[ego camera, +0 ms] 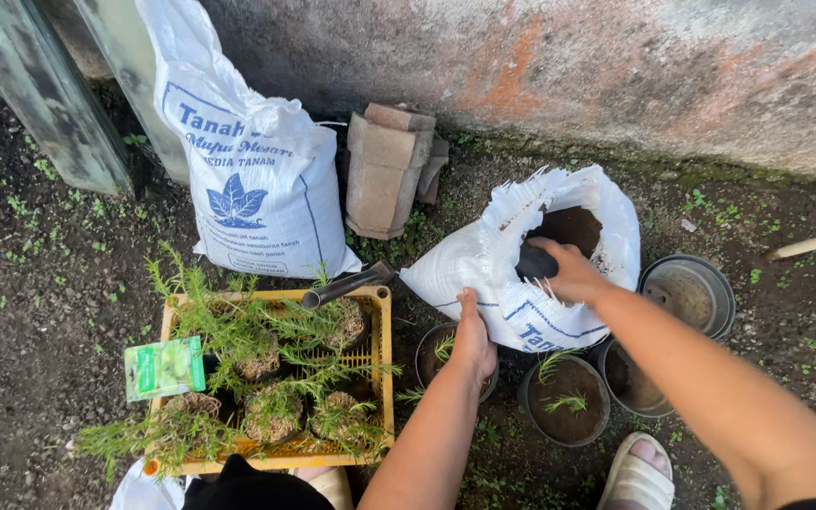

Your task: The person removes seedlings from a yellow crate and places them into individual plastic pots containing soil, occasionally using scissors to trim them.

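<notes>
An open white woven sack [484,274] of dark soil lies tilted on the ground at centre right. My right hand [569,271] reaches into its mouth, shut on a dark scoop [533,262]. My left hand [473,338] grips the sack's lower front side and steadies it. Just below the sack stand two small black pots: one [433,351] partly hidden under my left hand, with a green sprig in it, and one [566,400] filled with soil and holding a thin seedling.
A yellow crate [380,340] of green seedlings with root balls sits at the left, a green packet [164,367] on its edge and a dark tool handle [344,285] across its top. A closed white sack [257,170], stacked bricks [384,170] and empty pots [689,293] stand near the wall. My sandalled foot [637,472] is at the bottom.
</notes>
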